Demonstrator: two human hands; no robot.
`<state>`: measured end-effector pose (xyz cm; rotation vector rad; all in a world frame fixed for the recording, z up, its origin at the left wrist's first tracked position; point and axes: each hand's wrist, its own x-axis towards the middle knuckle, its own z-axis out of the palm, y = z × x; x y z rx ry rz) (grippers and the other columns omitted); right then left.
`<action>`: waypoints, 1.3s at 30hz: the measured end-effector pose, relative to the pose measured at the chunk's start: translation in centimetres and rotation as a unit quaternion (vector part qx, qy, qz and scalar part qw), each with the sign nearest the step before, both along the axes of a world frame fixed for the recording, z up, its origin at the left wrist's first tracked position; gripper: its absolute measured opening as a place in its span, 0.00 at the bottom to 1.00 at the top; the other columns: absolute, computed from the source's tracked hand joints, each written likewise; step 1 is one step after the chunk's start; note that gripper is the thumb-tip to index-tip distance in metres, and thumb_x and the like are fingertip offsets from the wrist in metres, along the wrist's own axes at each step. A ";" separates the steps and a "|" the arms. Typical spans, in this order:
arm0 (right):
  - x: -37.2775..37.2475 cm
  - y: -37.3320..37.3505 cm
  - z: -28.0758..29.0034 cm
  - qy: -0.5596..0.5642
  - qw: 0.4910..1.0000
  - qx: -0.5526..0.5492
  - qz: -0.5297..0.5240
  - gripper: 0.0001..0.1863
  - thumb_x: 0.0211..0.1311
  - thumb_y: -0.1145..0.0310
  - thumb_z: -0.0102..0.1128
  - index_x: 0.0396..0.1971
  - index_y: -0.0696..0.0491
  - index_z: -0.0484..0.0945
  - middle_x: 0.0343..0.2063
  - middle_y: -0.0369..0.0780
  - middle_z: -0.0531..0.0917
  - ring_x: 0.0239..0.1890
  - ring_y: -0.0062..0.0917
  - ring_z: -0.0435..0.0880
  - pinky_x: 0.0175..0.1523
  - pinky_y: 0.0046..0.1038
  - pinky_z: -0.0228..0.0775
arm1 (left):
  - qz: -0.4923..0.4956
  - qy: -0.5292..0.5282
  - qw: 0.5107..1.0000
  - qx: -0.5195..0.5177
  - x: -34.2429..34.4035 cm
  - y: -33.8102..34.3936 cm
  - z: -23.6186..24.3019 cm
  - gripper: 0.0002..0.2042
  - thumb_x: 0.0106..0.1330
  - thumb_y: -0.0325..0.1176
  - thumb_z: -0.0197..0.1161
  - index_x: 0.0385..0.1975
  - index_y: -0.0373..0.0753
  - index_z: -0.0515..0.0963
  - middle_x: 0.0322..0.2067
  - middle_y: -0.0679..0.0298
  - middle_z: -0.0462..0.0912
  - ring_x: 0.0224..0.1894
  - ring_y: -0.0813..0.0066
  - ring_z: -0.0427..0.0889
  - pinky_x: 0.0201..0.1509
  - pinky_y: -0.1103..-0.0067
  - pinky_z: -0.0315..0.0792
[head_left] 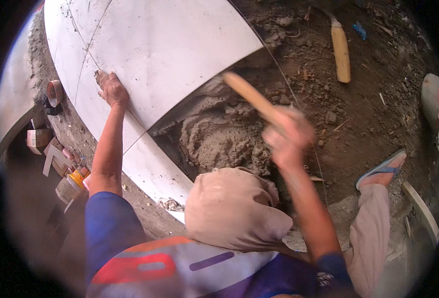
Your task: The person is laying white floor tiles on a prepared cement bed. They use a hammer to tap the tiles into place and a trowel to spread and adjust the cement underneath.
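Observation:
My left hand (112, 92) lies on the white tiles (155, 44) with its fingers apart, near a joint line, with grime at the fingertips. My right hand (289, 136), blurred, grips a pale wooden handle (244, 92), whose far end reaches toward the tile's lower right edge. Under and beside that tile is a bed of wet grey mortar (219, 139). A thin taut string (294, 94) crosses the mortar and dirt to the right of the tiles.
Upper right, another wooden-handled tool (340, 52) lies on dirt near a blue scrap (359, 30). My sandalled foot (383, 169) is right, beside a board (422, 211). A grey piece (434, 109) is at the far right. Boxes (39, 139) and containers (68, 186) sit left.

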<state>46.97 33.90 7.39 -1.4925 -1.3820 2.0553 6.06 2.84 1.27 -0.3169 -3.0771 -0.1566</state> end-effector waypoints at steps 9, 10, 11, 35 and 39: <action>-0.2 -2.2 0.1 0.097 0.961 -0.229 -0.124 0.08 0.67 0.67 0.59 0.37 0.56 0.73 0.25 0.42 0.79 0.13 0.13 0.64 0.16 0.22 0.59 | 0.049 -0.008 0.999 -0.015 -5.7 -0.5 -1.6 0.39 0.74 0.59 0.36 0.74 0.32 0.46 0.77 0.53 0.41 0.79 0.53 0.38 0.74 0.43 0.33; 1.0 -1.9 0.9 0.085 0.970 -0.198 -0.114 0.09 0.67 0.66 0.58 0.37 0.56 0.73 0.25 0.44 0.79 0.13 0.12 0.64 0.16 0.21 0.59 | 0.104 -0.021 0.994 -0.001 -6.6 1.8 -1.3 0.41 0.73 0.60 0.36 0.75 0.33 0.45 0.77 0.54 0.40 0.79 0.52 0.37 0.73 0.41 0.33; 2.6 -1.6 2.1 0.085 0.974 -0.178 -0.108 0.09 0.66 0.66 0.59 0.36 0.56 0.74 0.22 0.40 0.77 0.13 0.13 0.65 0.16 0.21 0.59 | 0.139 -0.023 0.990 0.010 -7.9 3.7 -0.7 0.42 0.73 0.62 0.37 0.75 0.33 0.44 0.77 0.55 0.39 0.79 0.51 0.37 0.73 0.38 0.32; 1.6 -1.5 1.5 -0.015 0.987 -0.115 -0.114 0.10 0.67 0.63 0.54 0.38 0.56 0.71 0.31 0.51 0.81 0.12 0.17 0.63 0.16 0.21 0.56 | 0.051 0.072 0.996 0.006 -14.9 4.6 -0.6 0.36 0.74 0.59 0.35 0.71 0.37 0.56 0.73 0.50 0.54 0.76 0.51 0.49 0.71 0.38 0.42; 2.2 -0.7 0.4 -0.019 0.987 -0.102 -0.124 0.10 0.65 0.63 0.55 0.37 0.55 0.70 0.30 0.50 0.81 0.12 0.18 0.63 0.16 0.22 0.56 | 0.073 0.039 0.996 -0.040 -14.2 4.1 -1.6 0.32 0.75 0.55 0.38 0.75 0.48 0.53 0.76 0.52 0.47 0.79 0.57 0.39 0.76 0.47 0.28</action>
